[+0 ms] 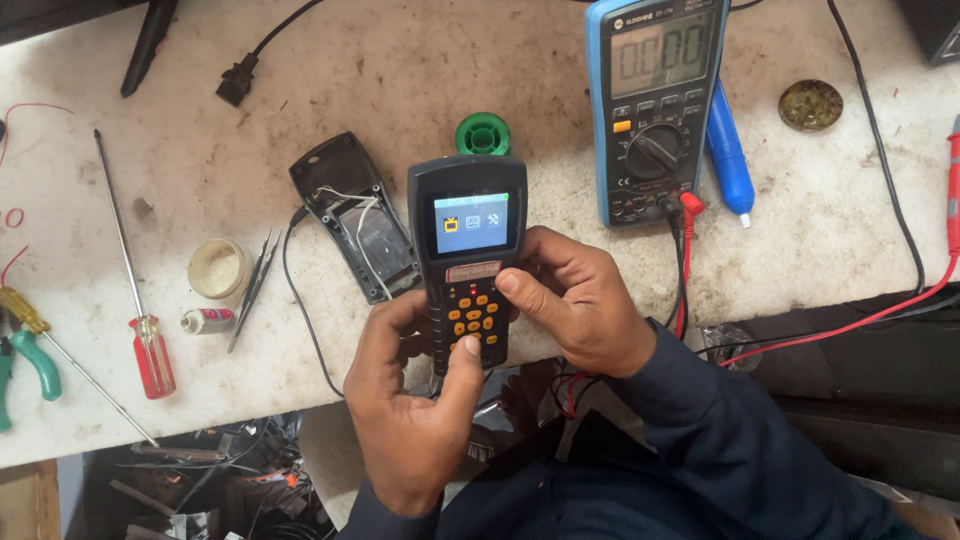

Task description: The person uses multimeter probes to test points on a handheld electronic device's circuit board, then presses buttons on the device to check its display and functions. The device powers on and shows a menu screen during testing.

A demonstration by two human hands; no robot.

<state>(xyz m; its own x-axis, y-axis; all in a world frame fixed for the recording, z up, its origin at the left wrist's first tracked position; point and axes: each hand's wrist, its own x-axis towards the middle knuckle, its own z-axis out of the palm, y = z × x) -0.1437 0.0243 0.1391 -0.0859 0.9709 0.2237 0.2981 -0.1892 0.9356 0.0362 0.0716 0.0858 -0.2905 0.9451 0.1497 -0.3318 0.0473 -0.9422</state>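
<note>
- Black plastic handheld tester [468, 255] with orange keys and a lit blue screen, held upright over the near edge of the workbench [400, 80].
- The left hand [415, 400] grasps its lower end from below, thumb resting on the bottom keys.
- The right hand [570, 300] wraps its right side, thumb on the upper keypad.
- The step in hand looks like menu navigation by keys; a next press would need light, exact thumb work.
- Just left of it lies an opened black back cover [355, 215] with loose wires.
- Behind it a green spool [483, 134], partly hidden, possibly solder.
- To the right, a blue multimeter [655, 105] with red and black leads.
- Far left, a red-handled screwdriver [150, 350], tweezers [252, 290] and a small round tin [218, 268].
</note>
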